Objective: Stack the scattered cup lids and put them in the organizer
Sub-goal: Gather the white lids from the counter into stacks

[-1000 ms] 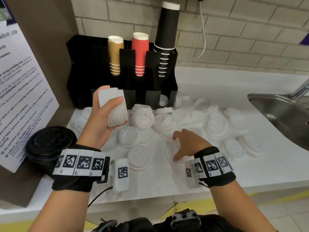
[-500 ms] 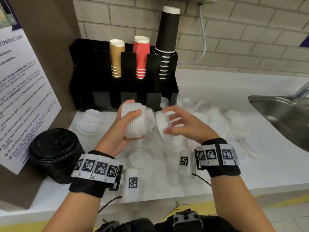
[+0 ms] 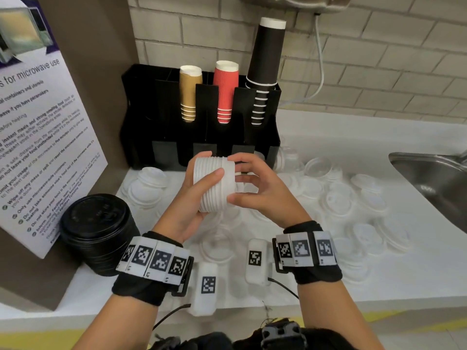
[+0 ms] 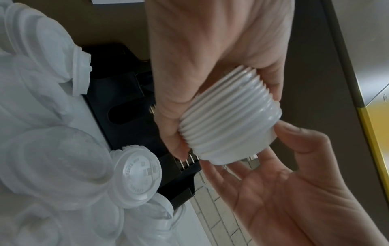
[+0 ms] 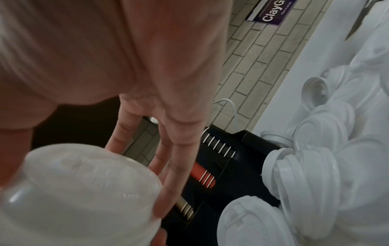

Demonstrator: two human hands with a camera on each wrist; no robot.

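A stack of white cup lids lies on its side in the air in front of the black organizer. My left hand grips it round the ribbed rims, thumb on top. My right hand holds the outermost lid at the stack's right end, thumb below and index finger above its rim. The left wrist view shows the ribbed stack with the right thumb against its end. In the right wrist view my fingers lie along the end lid. Several loose white lids lie scattered over the counter.
The organizer's upper slots hold tan, red and black cup stacks. A pile of black lids stands at the left beside a leaning notice board. A steel sink is at the right. The counter's front edge is near.
My right hand picked a lid off the counter, carried it left and brought it onto the end of the stack. My left hand lowered the stack toward the middle.
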